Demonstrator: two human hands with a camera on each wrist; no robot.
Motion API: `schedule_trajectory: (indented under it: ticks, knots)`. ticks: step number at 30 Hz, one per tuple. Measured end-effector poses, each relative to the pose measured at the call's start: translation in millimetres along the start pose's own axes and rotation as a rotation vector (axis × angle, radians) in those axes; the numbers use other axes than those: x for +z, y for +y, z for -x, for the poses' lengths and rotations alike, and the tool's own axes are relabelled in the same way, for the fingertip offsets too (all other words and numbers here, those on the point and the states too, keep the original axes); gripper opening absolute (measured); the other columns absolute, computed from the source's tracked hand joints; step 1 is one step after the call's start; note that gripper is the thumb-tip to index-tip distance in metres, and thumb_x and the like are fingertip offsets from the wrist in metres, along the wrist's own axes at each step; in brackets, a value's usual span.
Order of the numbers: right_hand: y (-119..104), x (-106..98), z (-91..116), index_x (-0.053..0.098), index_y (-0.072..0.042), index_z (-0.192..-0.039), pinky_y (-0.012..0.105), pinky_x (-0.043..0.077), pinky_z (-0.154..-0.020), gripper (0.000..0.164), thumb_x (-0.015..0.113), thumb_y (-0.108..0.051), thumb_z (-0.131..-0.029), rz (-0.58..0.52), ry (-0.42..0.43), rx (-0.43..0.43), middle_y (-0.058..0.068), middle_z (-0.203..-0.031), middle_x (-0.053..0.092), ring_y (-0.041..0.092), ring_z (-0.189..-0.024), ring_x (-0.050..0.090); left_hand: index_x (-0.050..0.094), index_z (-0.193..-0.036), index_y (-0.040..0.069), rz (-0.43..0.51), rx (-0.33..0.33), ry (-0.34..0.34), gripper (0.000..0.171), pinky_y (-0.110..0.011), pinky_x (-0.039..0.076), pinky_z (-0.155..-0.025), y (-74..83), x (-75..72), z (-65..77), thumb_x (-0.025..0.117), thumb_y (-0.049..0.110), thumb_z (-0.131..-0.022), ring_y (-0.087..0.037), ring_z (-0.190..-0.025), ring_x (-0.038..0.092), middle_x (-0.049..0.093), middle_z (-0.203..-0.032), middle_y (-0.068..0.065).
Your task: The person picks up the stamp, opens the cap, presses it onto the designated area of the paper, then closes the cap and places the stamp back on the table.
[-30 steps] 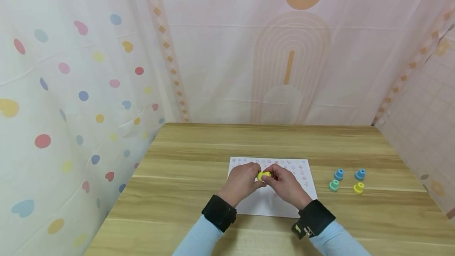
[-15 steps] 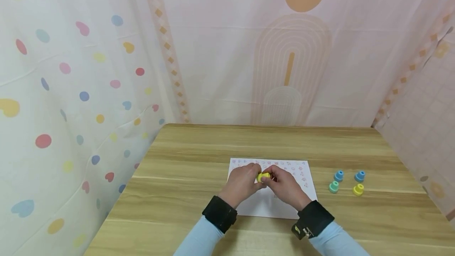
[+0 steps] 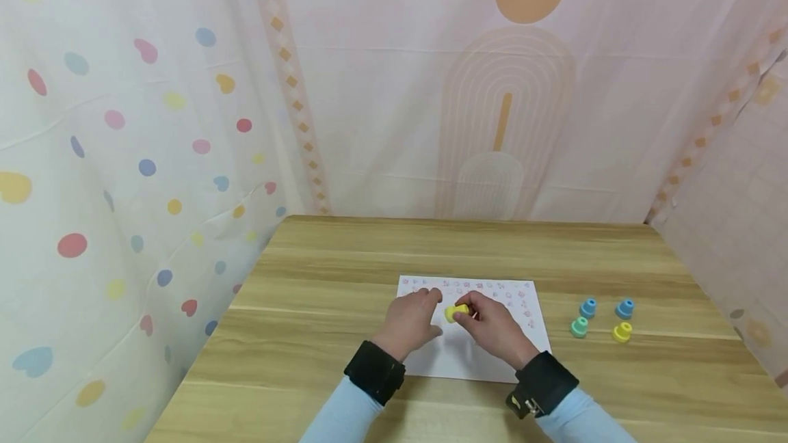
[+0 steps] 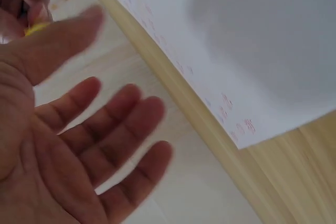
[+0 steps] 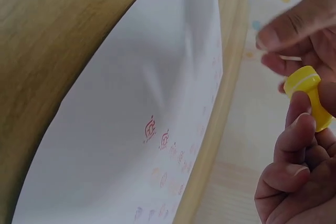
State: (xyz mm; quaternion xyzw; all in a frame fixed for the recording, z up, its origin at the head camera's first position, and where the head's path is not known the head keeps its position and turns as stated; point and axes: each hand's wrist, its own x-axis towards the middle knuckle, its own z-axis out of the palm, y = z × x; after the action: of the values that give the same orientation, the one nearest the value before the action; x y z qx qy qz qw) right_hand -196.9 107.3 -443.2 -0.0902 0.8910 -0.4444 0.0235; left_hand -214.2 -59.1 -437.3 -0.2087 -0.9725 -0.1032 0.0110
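My right hand (image 3: 496, 328) pinches a small yellow stamp (image 3: 453, 312) above the white sheet of paper (image 3: 449, 361). In the right wrist view the stamp (image 5: 303, 81) shows a wide round end with a thin white line around it, and a narrower handle between thumb and fingers. Just to its left, my left hand (image 3: 406, 323) is apart from it, fingers spread and nothing in them. The left wrist view shows that palm (image 4: 63, 156) bare. Rows of small red and purple prints run along the paper's far and right edges.
Right of the paper, on the wooden table (image 3: 332, 333), stand two blue stamps (image 3: 587, 307), a green stamp (image 3: 579, 327) and another yellow stamp (image 3: 622, 332). Patterned curtains (image 3: 369, 87) hang behind the table and at its sides.
Both hands were together on the yellow stamp. The left hand has let go and drawn back to the left with its fingers opened; the right hand keeps the stamp.
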Motion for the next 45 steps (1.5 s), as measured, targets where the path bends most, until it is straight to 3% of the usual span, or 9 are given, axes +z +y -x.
schedule_trajectory:
  ticks: [5,14,18,25,33,45]
  knots:
    - [4,3,4,0.065,-0.014,-0.097,0.028,0.043,-0.054,0.013,0.069,-0.020,-0.086,0.131,-0.049,-0.063,-0.002,-0.076,0.062,0.013,-0.063,0.050,0.063,-0.111,0.008,-0.035,-0.065,-0.028,0.041,-0.034,0.057,-0.067,-9.0,-0.6,-1.0,0.079,0.021,-0.076,-0.019,-0.073,0.058,0.069,-0.094,-0.009]
    - [-5,24,21,0.068,-0.013,-0.092,0.028,0.048,-0.056,0.011,0.067,-0.019,-0.083,0.442,-0.203,-0.356,-0.008,-0.068,0.064,0.005,-0.058,0.050,0.063,-0.112,0.004,-0.066,-0.098,-0.020,0.043,-0.038,0.056,-0.065,-21.8,-8.6,-2.3,0.076,0.028,-0.078,-0.022,-0.076,0.060,0.068,-0.094,-0.013]
    - [-9,34,29,0.067,-0.015,-0.086,0.025,0.045,-0.053,0.008,0.069,-0.021,-0.081,0.490,-0.282,-0.427,-0.011,-0.063,0.059,0.004,-0.055,0.047,0.063,-0.111,0.003,-0.080,-0.115,-0.033,0.043,-0.038,0.056,-0.064,-24.8,-10.5,-1.5,0.075,0.029,-0.079,-0.022,-0.074,0.059,0.068,-0.092,-0.012]
    - [-12,50,37,0.064,-0.016,-0.079,0.020,0.035,-0.049,0.005,0.069,-0.017,-0.079,0.559,-0.362,-0.456,-0.012,-0.060,0.048,0.005,-0.053,0.042,0.064,-0.108,0.002,-0.100,-0.129,-0.030,0.043,-0.040,0.055,-0.064,-26.7,-12.0,1.0,0.074,0.032,-0.079,-0.023,-0.072,0.059,0.068,-0.089,-0.013]
    - [-12,56,40,0.065,-0.016,-0.087,0.021,0.039,-0.051,0.009,0.069,-0.014,-0.079,0.582,-0.372,-0.457,-0.011,-0.065,0.053,0.006,-0.055,0.044,0.064,-0.111,0.003,-0.104,-0.138,-0.034,0.044,-0.042,0.055,-0.066,-26.4,-11.7,1.1,0.073,0.033,-0.080,-0.024,-0.074,0.060,0.069,-0.094,-0.014]
    - [-9,47,40,0.068,-0.014,-0.105,0.026,0.047,-0.058,0.034,0.071,-0.033,-0.077,0.577,-0.370,-0.391,-0.013,-0.069,0.059,0.005,-0.060,0.049,0.065,-0.109,0.003,-0.097,-0.131,-0.022,0.042,-0.040,0.055,-0.063,-24.6,-12.2,1.9,0.074,0.032,-0.080,-0.023,-0.071,0.059,0.068,-0.089,-0.013]
